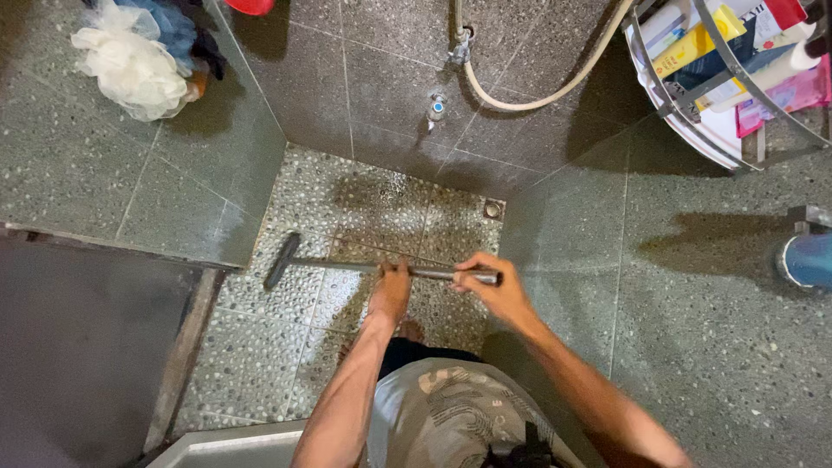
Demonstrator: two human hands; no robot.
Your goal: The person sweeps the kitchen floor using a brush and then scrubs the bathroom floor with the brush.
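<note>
I look straight down into a small shower stall. Both hands grip a long metal handle (347, 265) of a floor squeegee. Its dark head (281, 260) rests on the wet pebble-tile floor (260, 364) near the left wall. My left hand (392, 290) is closed around the middle of the handle. Closer to the handle's upper end, my right hand (490, 284) holds it too. My bare foot (411, 330) shows below the handle.
A round floor drain (493, 209) sits in the far right corner. A wall tap (437, 107) and a beige hose (537, 95) hang on the back wall. A wire rack with bottles (719, 69) is top right; a white mesh sponge (130, 65) top left.
</note>
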